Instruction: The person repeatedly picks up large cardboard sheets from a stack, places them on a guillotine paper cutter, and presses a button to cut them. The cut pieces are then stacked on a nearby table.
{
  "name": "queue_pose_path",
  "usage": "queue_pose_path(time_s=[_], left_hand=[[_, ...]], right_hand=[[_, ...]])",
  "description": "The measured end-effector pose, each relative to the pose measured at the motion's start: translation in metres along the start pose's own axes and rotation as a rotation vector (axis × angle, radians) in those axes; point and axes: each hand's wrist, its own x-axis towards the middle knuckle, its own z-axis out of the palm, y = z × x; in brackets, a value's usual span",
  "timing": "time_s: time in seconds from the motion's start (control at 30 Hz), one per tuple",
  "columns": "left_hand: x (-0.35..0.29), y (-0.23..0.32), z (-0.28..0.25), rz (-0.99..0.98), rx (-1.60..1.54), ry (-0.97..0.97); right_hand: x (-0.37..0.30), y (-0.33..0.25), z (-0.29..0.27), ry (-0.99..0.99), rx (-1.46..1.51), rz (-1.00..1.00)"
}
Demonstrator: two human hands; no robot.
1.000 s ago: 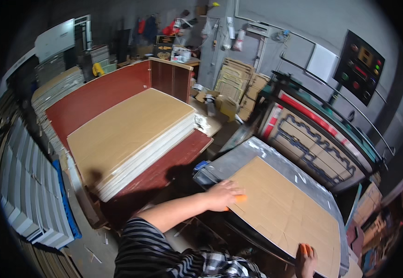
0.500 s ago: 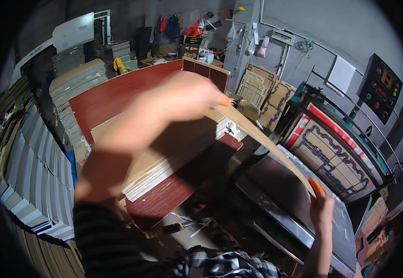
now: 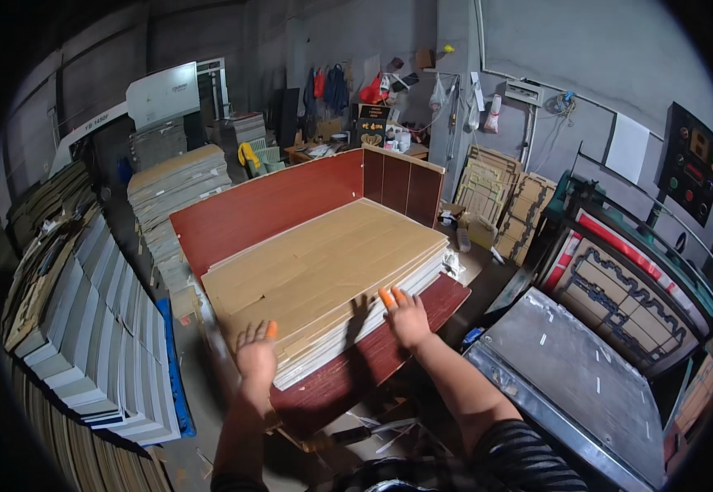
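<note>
A stack of flat brown cardboard sheets with white edges (image 3: 332,258) lies on a dark red board base (image 3: 324,402). Over the near left corner of the stack is my left hand (image 3: 256,354), its fingers spread. My right hand (image 3: 408,318) is at the stack's near edge, fingers stretched out and holding nothing. Orange covers show on a digit of each hand. Whether the fingertips touch the top sheet, I cannot tell.
Red panels (image 3: 283,209) stand along the back of the stack. On the right is a press with a metal bed (image 3: 570,353), an upright cutting die (image 3: 619,303) and a control box (image 3: 689,164). Tall sheet piles (image 3: 102,320) stand left. Scraps litter the floor.
Half a second ago both hands held a bent cardboard sheet between stack and press. It has been let go, and a sheet lies flat on the stack. Both hands have moved to its near edge.
</note>
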Motion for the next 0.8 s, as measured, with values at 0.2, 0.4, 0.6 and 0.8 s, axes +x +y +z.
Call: queue_pose_path(time_s=[0.2, 0.4, 0.6, 0.8], left_hand=[[0.015, 0.025, 0.059, -0.061, -0.011, -0.082], [-0.016, -0.055, 0.095, -0.134, -0.592, -0.409], [0.049, 0.022, 0.053, -0.113, -0.48, -0.582], [0.089, 0.29, 0.026, 0.241, -0.751, -0.207]], right_hand=[[-0.117, -0.01, -0.048, -0.235, 0.212, -0.239], [-0.247, 0.038, -0.222, -0.185, 0.332, 0.188], [-0.428, 0.072, -0.345, 0.216, 0.055, 0.917], [-0.722, 0.111, -0.476, 0.605, -0.494, 1.317]])
